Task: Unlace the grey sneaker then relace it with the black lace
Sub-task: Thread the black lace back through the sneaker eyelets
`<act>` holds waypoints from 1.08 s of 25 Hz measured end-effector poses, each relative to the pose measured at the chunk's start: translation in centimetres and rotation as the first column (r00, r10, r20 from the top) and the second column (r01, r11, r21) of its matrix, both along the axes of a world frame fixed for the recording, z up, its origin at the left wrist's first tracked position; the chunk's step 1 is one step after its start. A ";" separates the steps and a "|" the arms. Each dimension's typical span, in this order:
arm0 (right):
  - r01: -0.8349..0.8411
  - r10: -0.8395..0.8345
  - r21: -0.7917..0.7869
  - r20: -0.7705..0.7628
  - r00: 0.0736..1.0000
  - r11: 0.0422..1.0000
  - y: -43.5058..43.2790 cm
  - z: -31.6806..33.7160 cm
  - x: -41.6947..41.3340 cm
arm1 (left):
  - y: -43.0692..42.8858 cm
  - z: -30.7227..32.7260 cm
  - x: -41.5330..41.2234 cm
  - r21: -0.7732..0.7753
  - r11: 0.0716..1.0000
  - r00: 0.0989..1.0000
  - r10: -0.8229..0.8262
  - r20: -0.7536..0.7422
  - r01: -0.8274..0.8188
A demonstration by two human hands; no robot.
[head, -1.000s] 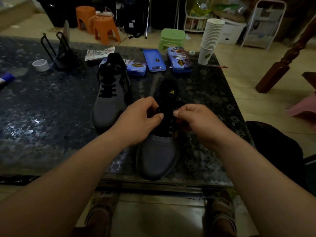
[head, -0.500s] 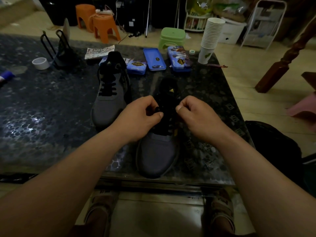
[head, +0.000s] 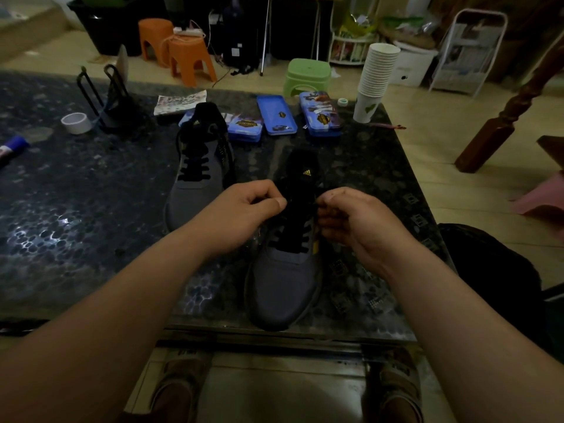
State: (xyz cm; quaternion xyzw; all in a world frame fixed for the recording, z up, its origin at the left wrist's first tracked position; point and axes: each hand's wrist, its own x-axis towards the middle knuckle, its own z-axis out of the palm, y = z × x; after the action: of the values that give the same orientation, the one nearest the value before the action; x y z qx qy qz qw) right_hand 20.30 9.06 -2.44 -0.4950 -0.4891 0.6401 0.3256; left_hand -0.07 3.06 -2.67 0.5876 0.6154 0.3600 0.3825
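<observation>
Single view, head-worn, wide-angle. Faces forward and down across desk (head: 76,209), lens apparently above its near edge. Close range: left hand (head: 241,215), right hand (head: 360,221) and grey sneaker (head: 283,282) fill centre; forearms enter from bottom corners. Feet (head: 180,389) at bottom edge, floor (head: 427,154) beyond desk at top. Straight lines bend near frame edges.

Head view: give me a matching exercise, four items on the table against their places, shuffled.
Items:
1 paper cups
2 tape roll
3 near sneaker
4 far sneaker

Places:
A left part of the table, far side
B at the near table edge
C far right corner
D mid-table, left of its twin

Pairs: 1-C, 2-A, 3-B, 4-D
</observation>
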 end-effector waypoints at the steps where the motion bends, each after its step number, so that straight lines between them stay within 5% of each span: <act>1: -0.013 0.013 0.053 0.017 1.000 0.998 -0.1 0.0 0.0 | 0.1 -0.2 0.0 -0.002 1.000 0.999 0.028 0.016 -0.028; 4: -0.077 0.009 0.300 0.222 0.975 0.951 -0.3 0.0 0.2 | 0.8 -0.5 0.3 0.028 0.989 0.989 0.148 0.016 -0.149; 8: -0.118 -0.131 0.505 0.431 0.893 0.855 -0.2 -0.2 -0.1 | 1.2 -0.3 1.3 0.149 0.979 0.955 0.174 -0.238 -0.141; 14: -0.099 -0.036 0.395 0.320 0.947 0.913 0.5 0.1 0.3 | 1.4 -0.1 2.2 0.296 0.952 0.934 0.175 -0.312 -0.080; 20: -0.182 0.057 0.372 0.323 0.945 0.910 0.7 0.5 0.7 | 1.5 0.1 0.7 0.193 0.980 0.939 0.115 -0.325 -0.053; 27: -0.144 0.106 0.245 0.161 0.981 0.959 0.3 1.0 0.4 | 1.6 0.0 1.1 0.258 0.966 0.949 0.087 -0.303 -0.006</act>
State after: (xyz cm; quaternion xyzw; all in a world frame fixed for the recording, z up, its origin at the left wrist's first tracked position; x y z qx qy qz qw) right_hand 20.73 9.37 -1.46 -0.4625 -0.6205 0.5529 0.3088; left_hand 1.02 4.67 -2.69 0.6664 0.6307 0.3475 0.1936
